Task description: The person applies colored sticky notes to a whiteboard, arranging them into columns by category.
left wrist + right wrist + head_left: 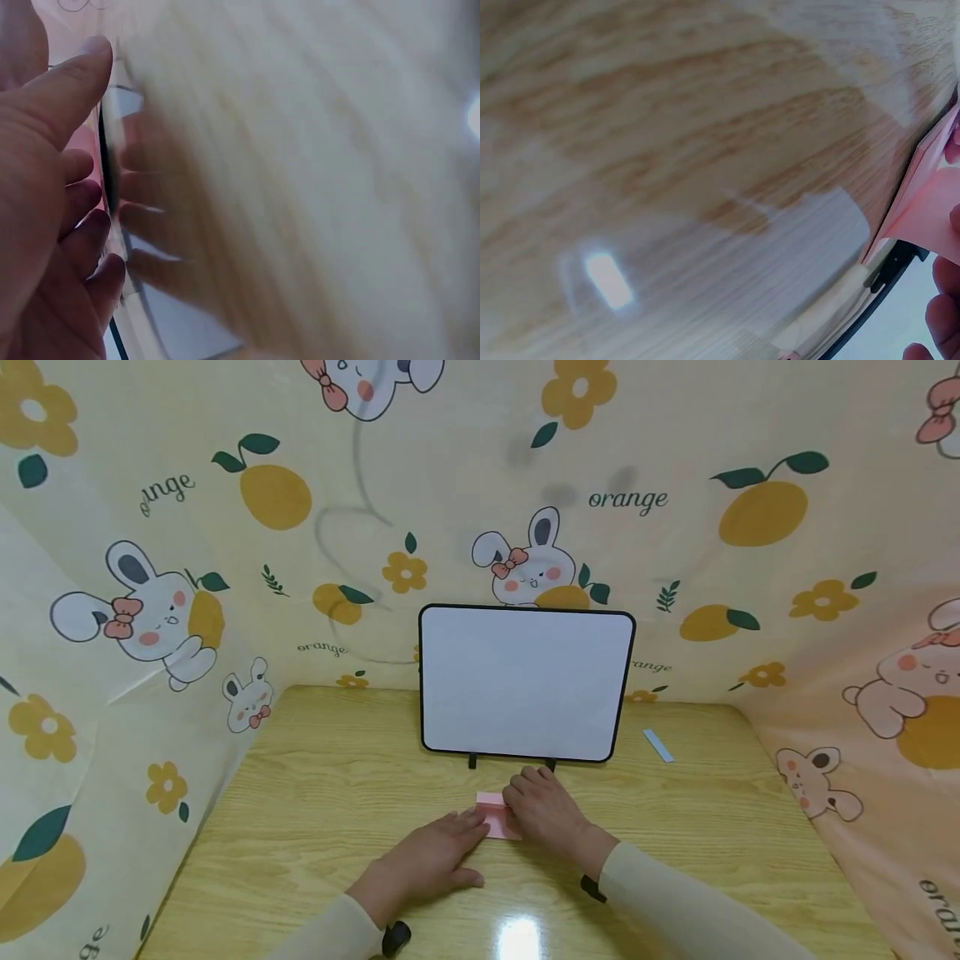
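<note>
A small sheet of pink paper [501,823] lies on the table in front of the whiteboard, with a folded strip along its far edge. My left hand [433,853] rests on its left side, fingers extended and thumb spread toward me. Curled fingers of my right hand [549,814] hold the right part of the sheet and hide that corner. In the right wrist view, a flap of the pink paper [930,214] stands raised from the table beside my fingertips [946,319]. The left wrist view shows my left hand [52,195] low over the tabletop.
Behind the paper stands a whiteboard [525,681] with a black frame and small black feet. A light blue strip [658,745] lies at the back right of the wood-grain table [315,777]. Printed cloth [450,468] with rabbits and oranges surrounds the table.
</note>
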Motion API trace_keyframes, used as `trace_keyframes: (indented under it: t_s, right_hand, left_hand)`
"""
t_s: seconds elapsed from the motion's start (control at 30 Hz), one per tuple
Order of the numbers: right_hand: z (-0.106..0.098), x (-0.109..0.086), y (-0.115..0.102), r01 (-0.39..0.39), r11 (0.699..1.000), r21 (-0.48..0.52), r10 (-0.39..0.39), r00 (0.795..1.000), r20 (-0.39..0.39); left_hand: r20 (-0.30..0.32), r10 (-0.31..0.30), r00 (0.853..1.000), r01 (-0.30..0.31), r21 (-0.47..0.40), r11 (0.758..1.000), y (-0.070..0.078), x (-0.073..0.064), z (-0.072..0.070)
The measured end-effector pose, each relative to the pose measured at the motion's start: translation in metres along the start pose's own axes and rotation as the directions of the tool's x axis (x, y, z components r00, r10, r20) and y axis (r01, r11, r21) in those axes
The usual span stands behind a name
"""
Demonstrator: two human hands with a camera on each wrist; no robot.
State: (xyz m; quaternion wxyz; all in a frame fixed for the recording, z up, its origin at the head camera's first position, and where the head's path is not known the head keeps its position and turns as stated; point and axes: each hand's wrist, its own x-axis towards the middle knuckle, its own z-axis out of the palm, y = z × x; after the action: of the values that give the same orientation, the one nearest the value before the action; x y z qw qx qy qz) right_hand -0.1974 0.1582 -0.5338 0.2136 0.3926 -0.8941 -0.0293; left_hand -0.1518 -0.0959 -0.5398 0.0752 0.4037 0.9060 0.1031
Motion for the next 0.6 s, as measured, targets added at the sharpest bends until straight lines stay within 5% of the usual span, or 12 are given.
trace_keyframes:
  t_s: [0.6]
  right_hand:
    - [0.006,0.015,0.010,-0.103,0.995,-0.016,0.104,0.994,0.022]
  left_hand:
    - [0.070,-0.011,0.998,0.013,-0.023,1.000,0.003,0.003,0.000]
